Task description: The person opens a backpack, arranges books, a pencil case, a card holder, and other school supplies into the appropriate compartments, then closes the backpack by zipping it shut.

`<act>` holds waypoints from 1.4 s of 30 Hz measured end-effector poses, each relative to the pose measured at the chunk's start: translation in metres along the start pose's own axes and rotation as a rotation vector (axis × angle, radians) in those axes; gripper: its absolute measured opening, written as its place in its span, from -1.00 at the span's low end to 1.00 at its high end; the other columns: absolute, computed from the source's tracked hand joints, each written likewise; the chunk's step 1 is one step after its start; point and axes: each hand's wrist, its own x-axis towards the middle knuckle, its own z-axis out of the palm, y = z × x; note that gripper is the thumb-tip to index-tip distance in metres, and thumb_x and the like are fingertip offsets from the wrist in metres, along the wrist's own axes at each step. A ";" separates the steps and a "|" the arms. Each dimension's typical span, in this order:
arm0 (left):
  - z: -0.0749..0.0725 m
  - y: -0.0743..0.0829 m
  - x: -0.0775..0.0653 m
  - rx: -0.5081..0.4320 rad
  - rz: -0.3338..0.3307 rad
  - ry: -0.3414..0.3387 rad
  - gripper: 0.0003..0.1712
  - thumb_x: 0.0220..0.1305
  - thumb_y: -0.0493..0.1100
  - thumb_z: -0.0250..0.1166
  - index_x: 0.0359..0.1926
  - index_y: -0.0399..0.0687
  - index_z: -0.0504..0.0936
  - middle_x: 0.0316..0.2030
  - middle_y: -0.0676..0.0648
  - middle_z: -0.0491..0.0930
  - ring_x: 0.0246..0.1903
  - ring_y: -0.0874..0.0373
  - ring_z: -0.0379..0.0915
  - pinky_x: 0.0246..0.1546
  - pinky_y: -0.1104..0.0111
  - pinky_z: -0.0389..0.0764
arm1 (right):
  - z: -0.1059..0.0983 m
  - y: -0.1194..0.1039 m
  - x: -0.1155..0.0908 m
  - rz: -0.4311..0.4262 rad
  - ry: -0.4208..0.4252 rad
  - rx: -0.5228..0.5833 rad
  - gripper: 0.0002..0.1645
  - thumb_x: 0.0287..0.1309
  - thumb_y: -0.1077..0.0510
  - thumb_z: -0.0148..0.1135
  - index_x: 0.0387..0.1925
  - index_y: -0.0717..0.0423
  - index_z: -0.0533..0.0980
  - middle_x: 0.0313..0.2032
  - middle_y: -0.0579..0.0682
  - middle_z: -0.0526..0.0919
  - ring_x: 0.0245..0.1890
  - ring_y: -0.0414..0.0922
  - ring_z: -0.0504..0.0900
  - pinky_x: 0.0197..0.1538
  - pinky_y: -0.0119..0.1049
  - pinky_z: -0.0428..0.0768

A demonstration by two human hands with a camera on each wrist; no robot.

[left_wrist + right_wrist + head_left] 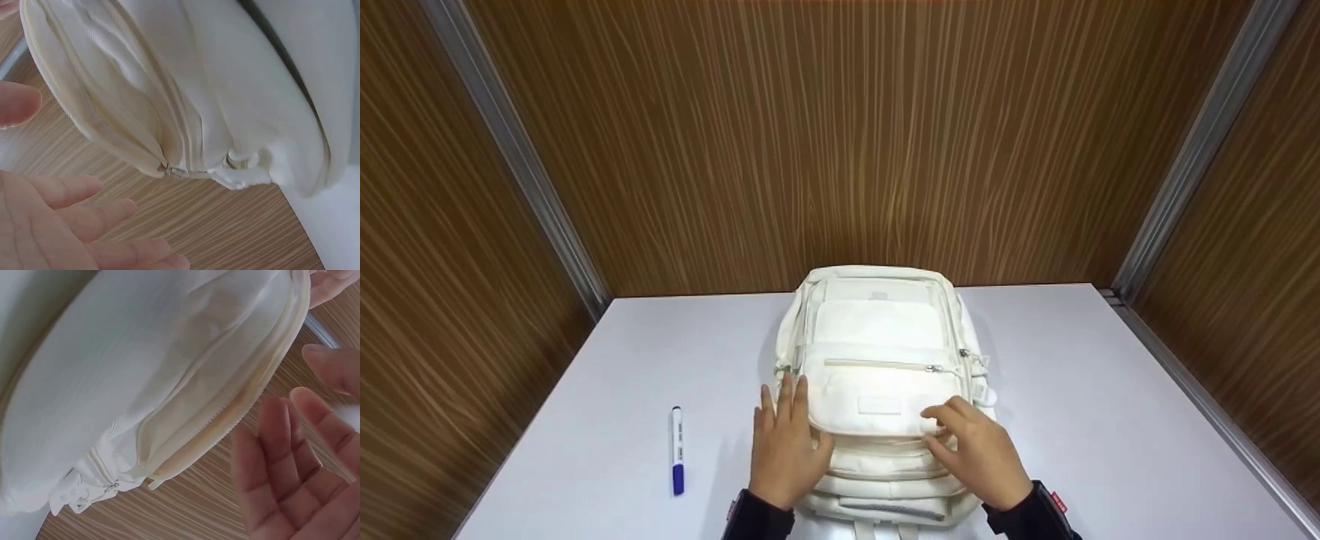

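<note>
A cream-white backpack (877,322) lies on the table with its base toward me. Its front pocket (211,391) is unzipped, and the gaping mouth and pale lining show in both wrist views. My left hand (789,454), fingers stretched out, is at the bag's left side with nothing in it. At the lower right of the front pocket, my right hand (981,454) has its fingers loosely bent. The right wrist view shows those fingertips (306,398) apart from the pocket's zipper edge, with no object between them.
A white marker with a blue cap (678,450) lies left of the bag on the white table (607,397). Wood-grain panels (840,150) stand behind and at both sides, joined by grey metal strips. Another zipper (885,365) crosses the bag's front.
</note>
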 end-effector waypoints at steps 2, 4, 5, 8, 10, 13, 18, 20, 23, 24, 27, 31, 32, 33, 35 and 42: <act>-0.002 -0.005 0.000 0.017 -0.019 0.006 -0.11 0.14 0.01 0.24 0.44 -0.24 0.20 0.46 -0.33 0.14 0.42 -0.49 -0.09 0.34 -0.34 0.07 | 0.002 0.002 0.001 -0.022 0.019 -0.010 -0.60 -0.23 0.20 0.59 -0.26 -0.03 0.63 -0.35 -0.18 0.55 -0.37 -0.33 0.50 -0.38 -0.44 0.51; -0.004 -0.012 -0.001 0.033 -0.044 0.002 -0.12 0.18 0.04 0.24 0.44 -0.24 0.20 0.44 -0.34 0.16 0.42 -0.50 -0.07 0.33 -0.34 0.07 | 0.003 0.004 0.002 -0.026 0.011 -0.033 -0.62 -0.24 0.19 0.60 -0.29 -0.04 0.63 -0.34 -0.19 0.54 -0.33 -0.29 0.46 -0.35 -0.40 0.50; -0.004 -0.015 -0.002 0.041 -0.061 -0.006 -0.12 0.20 0.05 0.24 0.45 -0.24 0.19 0.44 -0.35 0.17 0.41 -0.50 -0.06 0.34 -0.34 0.07 | 0.003 0.004 0.002 -0.026 0.005 -0.044 -0.64 -0.24 0.19 0.59 -0.31 -0.04 0.63 -0.35 -0.19 0.54 -0.32 -0.28 0.47 -0.34 -0.38 0.51; -0.006 -0.028 -0.005 0.068 -0.102 -0.023 -0.13 0.23 0.05 0.25 0.44 -0.27 0.19 0.41 -0.39 0.20 0.38 -0.52 0.00 0.32 -0.34 0.09 | 0.003 0.006 0.001 -0.037 -0.014 -0.067 -0.72 -0.19 0.17 0.57 -0.38 -0.05 0.63 -0.40 -0.22 0.55 -0.36 -0.28 0.47 -0.34 -0.37 0.51; -0.008 -0.037 -0.007 0.089 -0.129 -0.030 -0.13 0.23 0.05 0.25 0.43 -0.29 0.20 0.39 -0.42 0.22 0.36 -0.55 0.03 0.30 -0.35 0.12 | 0.003 0.007 0.000 -0.059 -0.020 -0.082 -0.77 -0.16 0.16 0.55 -0.42 -0.06 0.63 -0.43 -0.25 0.54 -0.39 -0.29 0.45 -0.36 -0.38 0.49; -0.013 -0.052 -0.010 0.120 -0.179 -0.041 -0.13 0.24 0.06 0.26 0.42 -0.32 0.21 0.37 -0.45 0.23 0.33 -0.58 0.05 0.29 -0.36 0.14 | 0.004 0.009 0.000 -0.106 -0.023 -0.099 -0.81 -0.14 0.16 0.53 -0.46 -0.09 0.62 -0.45 -0.28 0.53 -0.42 -0.30 0.42 -0.37 -0.40 0.47; -0.025 -0.079 -0.016 0.203 -0.256 -0.072 -0.15 0.24 0.07 0.26 0.38 -0.38 0.26 0.33 -0.52 0.25 0.27 -0.64 0.10 0.24 -0.36 0.21 | 0.006 0.011 0.002 -0.154 -0.020 -0.099 -0.81 -0.13 0.19 0.51 -0.46 -0.08 0.62 -0.44 -0.27 0.52 -0.43 -0.30 0.41 -0.38 -0.40 0.45; -0.029 -0.090 -0.017 0.231 -0.285 -0.087 -0.16 0.24 0.06 0.27 0.35 -0.42 0.28 0.30 -0.56 0.25 0.23 -0.66 0.13 0.19 -0.37 0.26 | 0.007 0.011 0.002 -0.161 -0.018 -0.088 -0.81 -0.12 0.20 0.51 -0.46 -0.07 0.62 -0.44 -0.27 0.52 -0.43 -0.30 0.41 -0.38 -0.41 0.45; -0.034 -0.106 -0.018 0.245 -0.330 -0.100 -0.16 0.21 0.02 0.31 0.31 -0.50 0.30 0.26 -0.62 0.25 0.15 -0.65 0.24 0.06 -0.35 0.40 | 0.008 0.011 0.003 -0.163 -0.016 -0.078 -0.80 -0.12 0.20 0.51 -0.46 -0.06 0.61 -0.44 -0.27 0.52 -0.42 -0.31 0.42 -0.37 -0.41 0.46; -0.036 -0.110 -0.019 0.242 -0.344 -0.103 -0.16 0.19 0.00 0.32 0.30 -0.53 0.31 0.24 -0.64 0.26 0.11 -0.65 0.29 -0.01 -0.33 0.46 | 0.008 0.011 0.003 -0.162 -0.016 -0.076 -0.81 -0.11 0.20 0.51 -0.46 -0.06 0.60 -0.44 -0.26 0.52 -0.42 -0.31 0.41 -0.37 -0.41 0.46; -0.039 -0.121 -0.020 0.224 -0.371 -0.111 -0.19 0.14 -0.07 0.37 0.23 -0.60 0.35 0.13 -0.68 0.34 -0.09 -0.57 0.46 -0.27 -0.25 0.58 | 0.008 0.011 0.004 -0.154 -0.020 -0.075 -0.81 -0.08 0.18 0.50 -0.46 -0.07 0.59 -0.43 -0.27 0.53 -0.42 -0.32 0.41 -0.37 -0.42 0.46; -0.041 -0.127 -0.020 0.229 -0.371 -0.150 -0.25 0.10 -0.10 0.40 0.14 -0.64 0.41 -0.11 -0.61 0.50 -0.31 -0.40 0.55 -0.45 -0.11 0.61 | 0.005 0.010 0.006 -0.137 -0.019 -0.065 -0.83 -0.04 0.17 0.47 -0.45 -0.07 0.58 -0.42 -0.27 0.54 -0.40 -0.33 0.42 -0.35 -0.41 0.47; -0.042 -0.128 -0.020 0.239 -0.366 -0.161 -0.26 0.10 -0.10 0.40 0.12 -0.64 0.43 -0.17 -0.58 0.52 -0.33 -0.37 0.55 -0.47 -0.09 0.61 | 0.004 0.010 0.007 -0.134 -0.013 -0.061 -0.83 -0.04 0.18 0.47 -0.45 -0.07 0.58 -0.42 -0.27 0.54 -0.40 -0.33 0.42 -0.35 -0.41 0.47; -0.042 -0.129 -0.019 0.252 -0.360 -0.168 -0.29 0.10 -0.11 0.40 0.10 -0.63 0.45 -0.23 -0.55 0.54 -0.36 -0.33 0.54 -0.49 -0.06 0.61 | 0.003 0.010 0.008 -0.133 -0.006 -0.055 -0.82 -0.04 0.19 0.47 -0.45 -0.06 0.57 -0.42 -0.26 0.54 -0.40 -0.33 0.42 -0.35 -0.41 0.47; -0.043 -0.129 -0.018 0.279 -0.342 -0.166 -0.40 0.11 -0.17 0.38 0.03 -0.61 0.51 -0.32 -0.49 0.55 -0.41 -0.27 0.53 -0.53 -0.02 0.60 | 0.001 0.009 0.010 -0.132 0.008 -0.042 -0.82 -0.04 0.21 0.46 -0.44 -0.05 0.57 -0.41 -0.26 0.55 -0.39 -0.32 0.42 -0.35 -0.41 0.46; -0.037 -0.129 -0.015 0.288 -0.292 -0.083 -0.69 0.16 -0.41 0.25 -0.06 -0.51 0.60 -0.41 -0.43 0.57 -0.52 -0.17 0.53 -0.63 0.07 0.60 | -0.006 0.007 0.017 -0.117 0.029 -0.016 -0.82 -0.02 0.23 0.44 -0.43 -0.04 0.57 -0.41 -0.24 0.55 -0.37 -0.31 0.43 -0.34 -0.41 0.48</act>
